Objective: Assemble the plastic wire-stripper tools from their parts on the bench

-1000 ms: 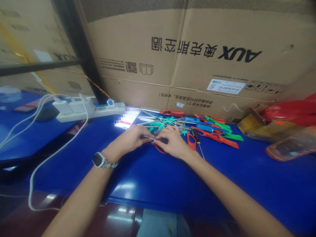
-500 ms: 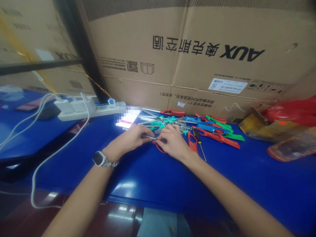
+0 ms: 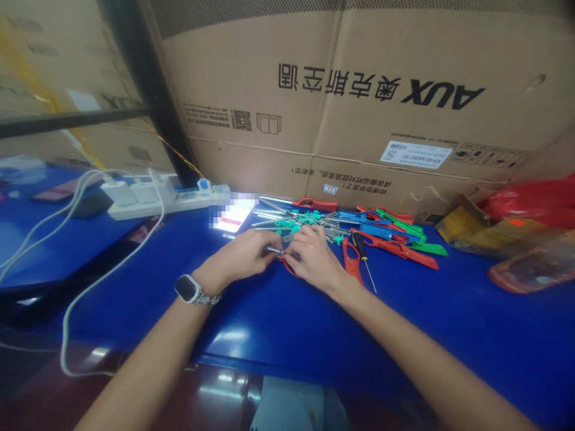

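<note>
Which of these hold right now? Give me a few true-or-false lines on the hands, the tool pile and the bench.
1. The left hand and right hand pinch one thin metal tool between their fingers. True.
2. A watch sits on the left wrist. True.
3. The right hand holds the black-handled screwdriver. False: it lies on the blue table, just right of that hand.
4. The power strip has nothing plugged in. False: white chargers with cables are plugged into it.
5. A cardboard box stands behind the tool pile. True.
</note>
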Demonstrator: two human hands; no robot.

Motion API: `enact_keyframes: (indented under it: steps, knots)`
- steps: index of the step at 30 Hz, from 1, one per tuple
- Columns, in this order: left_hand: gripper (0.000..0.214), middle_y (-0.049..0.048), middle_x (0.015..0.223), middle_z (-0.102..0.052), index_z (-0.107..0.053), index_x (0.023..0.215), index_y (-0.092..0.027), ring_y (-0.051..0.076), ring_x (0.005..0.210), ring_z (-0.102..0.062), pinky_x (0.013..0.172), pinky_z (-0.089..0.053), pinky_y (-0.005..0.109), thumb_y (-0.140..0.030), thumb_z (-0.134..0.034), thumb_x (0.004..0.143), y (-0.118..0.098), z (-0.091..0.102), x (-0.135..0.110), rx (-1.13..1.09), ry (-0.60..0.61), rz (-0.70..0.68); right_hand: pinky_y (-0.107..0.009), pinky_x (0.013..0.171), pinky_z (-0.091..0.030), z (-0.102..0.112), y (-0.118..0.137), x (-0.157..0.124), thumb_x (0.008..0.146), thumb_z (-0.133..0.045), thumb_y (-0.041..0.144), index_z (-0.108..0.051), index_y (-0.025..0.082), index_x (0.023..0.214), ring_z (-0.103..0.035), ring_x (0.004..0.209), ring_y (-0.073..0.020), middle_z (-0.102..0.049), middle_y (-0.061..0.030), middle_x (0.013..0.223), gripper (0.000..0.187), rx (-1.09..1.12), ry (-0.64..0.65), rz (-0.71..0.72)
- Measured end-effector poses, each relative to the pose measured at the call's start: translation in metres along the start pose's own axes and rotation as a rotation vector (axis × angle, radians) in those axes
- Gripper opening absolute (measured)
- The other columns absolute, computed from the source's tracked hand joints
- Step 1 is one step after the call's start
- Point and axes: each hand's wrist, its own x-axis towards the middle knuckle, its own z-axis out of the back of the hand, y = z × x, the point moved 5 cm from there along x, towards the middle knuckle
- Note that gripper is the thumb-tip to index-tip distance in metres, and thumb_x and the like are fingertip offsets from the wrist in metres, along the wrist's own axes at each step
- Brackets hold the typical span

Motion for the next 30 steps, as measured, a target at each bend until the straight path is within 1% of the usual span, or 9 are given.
enact_keyframes:
  steps: [4, 8, 11, 14, 18, 23, 26, 28, 30]
  knots:
    - [0.009, 0.0034, 0.076, -0.067, -0.061, 0.086, -0.02, 0.022, 0.069, -0.062, 0.061, -0.04, 0.03, -0.021, -0.058, 0.078, -0.011, -0.001, 0.0, 0.156, 0.0, 0.066, -0.039, 0.089, -0.03, 0.001, 0.001, -0.002, 0.086, -0.066, 0.017, -0.066, 0.019, 0.069, -0.052, 0.084, -0.0202, -0.066, -0.0021, 0.074, 0.017, 0.037, -0.038, -0.012]
    - [0.009, 0.0035, 0.076, -0.066, -0.056, 0.088, -0.02, 0.025, 0.072, -0.063, 0.064, -0.041, 0.033, -0.027, -0.051, 0.087, -0.014, -0.004, 0.003, 0.218, 0.01, 0.073, -0.039, 0.092, -0.031, 0.002, 0.0, -0.003, 0.083, -0.065, 0.013, -0.065, 0.019, 0.069, -0.053, 0.083, -0.0199, -0.066, -0.0014, 0.073, 0.016, 0.064, -0.086, -0.024]
    - [0.014, 0.0031, 0.076, -0.065, -0.053, 0.088, -0.021, 0.025, 0.073, -0.064, 0.066, -0.041, 0.034, -0.03, -0.045, 0.094, -0.013, -0.006, 0.005, 0.229, -0.005, 0.046, -0.04, 0.092, -0.03, 0.002, -0.005, -0.003, 0.081, -0.065, 0.012, -0.063, 0.02, 0.068, -0.054, 0.083, -0.0199, -0.067, -0.0001, 0.072, 0.016, 0.094, -0.111, -0.071]
    - [0.018, 0.0035, 0.078, -0.065, -0.053, 0.087, -0.021, 0.024, 0.076, -0.064, 0.07, -0.042, 0.034, -0.031, -0.042, 0.097, -0.011, -0.009, 0.006, 0.203, -0.02, 0.024, -0.04, 0.091, -0.029, 0.001, -0.01, -0.004, 0.079, -0.067, 0.013, -0.064, 0.021, 0.069, -0.054, 0.084, -0.0196, -0.071, 0.0012, 0.076, 0.013, 0.13, -0.124, -0.122]
    - [0.01, 0.0026, 0.08, -0.066, -0.053, 0.088, -0.021, 0.023, 0.078, -0.063, 0.077, -0.042, 0.036, -0.028, -0.049, 0.094, -0.01, -0.015, 0.006, 0.191, 0.002, -0.001, -0.04, 0.09, -0.028, -0.002, -0.014, -0.007, 0.078, -0.07, 0.015, -0.065, 0.021, 0.073, -0.056, 0.086, -0.0199, -0.073, 0.0017, 0.081, 0.009, 0.176, -0.08, -0.167]
    - [0.009, 0.0042, 0.085, -0.064, -0.053, 0.088, -0.02, 0.024, 0.08, -0.06, 0.079, -0.042, 0.038, -0.024, -0.049, 0.094, -0.006, -0.02, 0.007, 0.169, 0.026, 0.007, -0.04, 0.091, -0.029, 0.001, -0.015, -0.011, 0.082, -0.07, 0.024, -0.067, 0.022, 0.082, -0.057, 0.092, -0.0209, -0.073, 0.0007, 0.089, 0.003, 0.201, -0.042, -0.183]
    - [0.008, 0.0052, 0.088, -0.061, -0.055, 0.088, -0.019, 0.023, 0.084, -0.058, 0.078, -0.044, 0.036, -0.022, -0.05, 0.093, -0.002, -0.018, 0.007, 0.084, -0.015, -0.002, -0.039, 0.091, -0.029, 0.001, -0.017, -0.014, 0.085, -0.07, 0.025, -0.068, 0.022, 0.087, -0.057, 0.095, -0.0209, -0.073, 0.0003, 0.092, 0.005, 0.21, -0.013, -0.183]
    - [0.006, 0.006, 0.093, -0.059, -0.057, 0.088, -0.019, 0.023, 0.088, -0.057, 0.08, -0.044, 0.035, -0.021, -0.053, 0.091, 0.0, -0.015, 0.006, 0.01, -0.051, -0.017, -0.038, 0.09, -0.029, 0.0, -0.019, -0.015, 0.087, -0.068, 0.025, -0.068, 0.022, 0.088, -0.057, 0.095, -0.0206, -0.073, 0.0, 0.092, 0.003, 0.209, 0.01, -0.18]
    - [0.005, 0.0057, 0.093, -0.059, -0.059, 0.088, -0.018, 0.022, 0.09, -0.057, 0.082, -0.045, 0.035, -0.021, -0.056, 0.09, 0.003, -0.013, 0.006, -0.066, -0.058, -0.041, -0.037, 0.087, -0.029, -0.003, -0.021, -0.015, 0.09, -0.066, 0.026, -0.068, 0.023, 0.087, -0.058, 0.094, -0.0202, -0.073, -0.0003, 0.091, 0.006, 0.208, 0.028, -0.179]
